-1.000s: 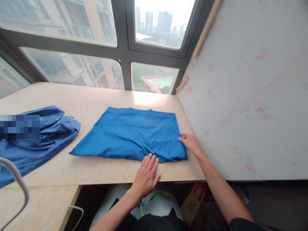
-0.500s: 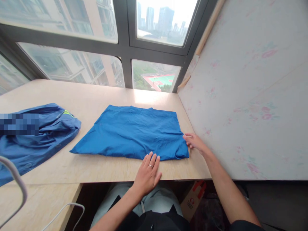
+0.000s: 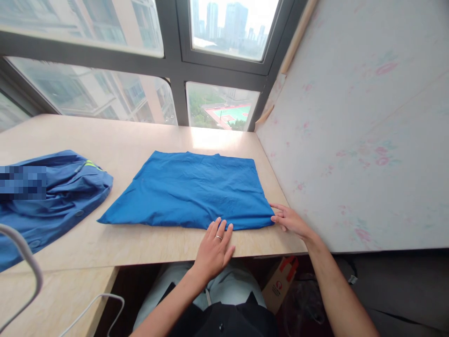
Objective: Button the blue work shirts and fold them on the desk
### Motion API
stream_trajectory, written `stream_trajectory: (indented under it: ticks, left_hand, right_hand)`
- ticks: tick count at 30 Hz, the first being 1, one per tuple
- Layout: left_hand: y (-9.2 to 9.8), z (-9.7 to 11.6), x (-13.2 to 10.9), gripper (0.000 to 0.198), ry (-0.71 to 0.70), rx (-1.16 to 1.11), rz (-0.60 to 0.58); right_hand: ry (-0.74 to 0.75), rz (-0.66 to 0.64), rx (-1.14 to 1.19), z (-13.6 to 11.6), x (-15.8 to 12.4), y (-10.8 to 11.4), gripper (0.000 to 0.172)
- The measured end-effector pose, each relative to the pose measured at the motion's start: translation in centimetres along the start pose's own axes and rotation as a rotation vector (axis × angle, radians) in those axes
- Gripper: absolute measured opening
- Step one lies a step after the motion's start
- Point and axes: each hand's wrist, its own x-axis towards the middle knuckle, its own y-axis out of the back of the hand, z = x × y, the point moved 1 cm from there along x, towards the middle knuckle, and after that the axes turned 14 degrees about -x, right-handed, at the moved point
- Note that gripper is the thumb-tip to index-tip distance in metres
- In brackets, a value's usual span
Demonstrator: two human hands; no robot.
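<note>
A folded bright blue garment (image 3: 196,189) lies flat on the pale wooden table (image 3: 122,145). My left hand (image 3: 214,248), with a ring on one finger, rests flat at the garment's near edge, fingertips touching the cloth, fingers stretched out. At the garment's near right corner my right hand (image 3: 291,219) lies on the table with its fingers extended toward the cloth, touching its edge. Neither hand holds anything.
A second, crumpled blue garment (image 3: 52,196) with a green stripe lies at the table's left. A white hanger (image 3: 24,262) and a white wire loop (image 3: 101,304) show at the lower left. A floral wall panel (image 3: 358,140) borders the table's right side; windows (image 3: 147,42) stand behind. A cardboard box (image 3: 280,285) sits below the table.
My right hand has slid down along the garment's right edge to its near right corner. The left hand has hardly moved. The view has shifted slightly.
</note>
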Motion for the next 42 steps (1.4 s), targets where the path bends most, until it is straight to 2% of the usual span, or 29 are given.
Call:
stream_trajectory:
  ticks: [4,9,15,23,25,29,31,32,36,38,40,42]
  left_hand:
    - [0.3,0.1,0.1,0.057,-0.001,0.027,-0.008]
    - [0.4,0.4,0.2,0.057,-0.002,0.042,-0.009]
    - [0.3,0.7,0.2,0.057,0.027,0.031,-0.018]
    - [1.2,1.3,0.7,0.056,0.071,-0.142,-0.034]
    - [1.9,1.3,1.2,0.055,0.081,-0.248,-0.004]
    - [4.7,-0.5,2.8,0.038,0.139,-0.423,0.206]
    - [6.2,-2.4,3.8,0.035,0.195,-0.357,0.274]
    - [6.8,-3.6,4.2,0.036,0.214,-0.293,0.266]
    - [8.4,-8.8,5.5,0.051,0.308,-0.012,0.117]
    - [8.6,-11.2,5.3,0.063,0.406,0.099,0.058]
    - [8.7,-13.1,4.6,0.075,0.512,0.167,0.018]
    - [8.6,-14.4,3.5,0.078,0.563,0.188,-0.005]
  right_hand:
    - [0.02,-0.001,-0.038,0.0,0.4,0.2,0.088]
    - [0.053,-0.014,-0.069,-0.3,-0.3,0.0,0.078]
    - [0.058,0.004,-0.042,-0.5,-0.6,-1.1,0.096]
    - [0.019,0.003,-0.098,-0.6,-0.2,-0.2,0.095]
    - [-0.028,0.088,-0.124,-0.6,-0.2,0.4,0.091]
    - [-0.099,0.506,-0.142,-1.9,0.4,0.6,0.083]
    - [-0.01,0.644,-0.155,-3.9,1.3,-1.0,0.074]
    - [0.059,0.66,-0.174,-5.2,1.9,-2.3,0.07]
    - [0.412,0.503,-0.374,-11.0,6.2,-9.4,0.062]
    - [0.54,0.469,-0.575,-13.2,9.0,-12.5,0.061]
    - [0.552,0.464,-0.777,-14.3,11.8,-14.5,0.063]
    - [0.522,0.442,-0.931,-14.6,14.2,-15.3,0.063]
